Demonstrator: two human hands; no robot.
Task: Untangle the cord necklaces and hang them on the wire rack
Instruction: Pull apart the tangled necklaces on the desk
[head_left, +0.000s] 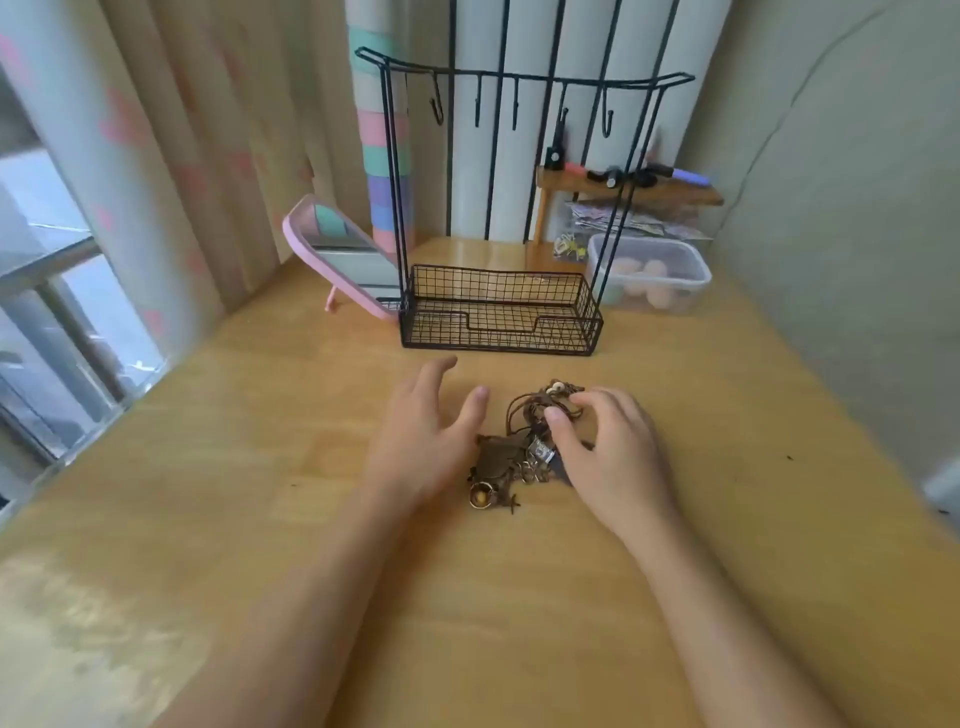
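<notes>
1. Wooden table (727, 467) carries everything. Both forearms reach out over it from the near edge, and the work sits between the two hands.
2. Black wire rack (498, 291) stands upright well beyond both hands, straight ahead of the fingertips. Its hooks (515, 111) hang bare from the top bar, so no necklace is hung yet.
3. A pink mirror (343, 249) leans beyond the left hand, and a plastic tub (649, 275) sits beyond the right hand. Neither belongs to the job.
4. The left hand (426, 436) lies flat and relaxed with its fingers spread and holds nothing. It is just beside the tangle, on the thumb side; whether its edge touches a pendant I cannot tell.
5. The right hand (608, 452) arches over the tangle with its fingers curled down. Its thumb and forefinger appear to pinch cord at the far part of the heap.
6. The cord necklaces (522, 415) are one brown knot on the table, partly under the right hand and just right of the left thumb. Metal pendants (493, 457) cluster on the side nearer the wrists.
7. By my reading this is the very start of the untangling: a first strand is being picked out.
8. The next move likely calls for the left hand to pin the heap or the pendants. The right hand can then draw one cord loose slowly, following it rather than tugging, since a hard pull could tighten the knot.
</notes>
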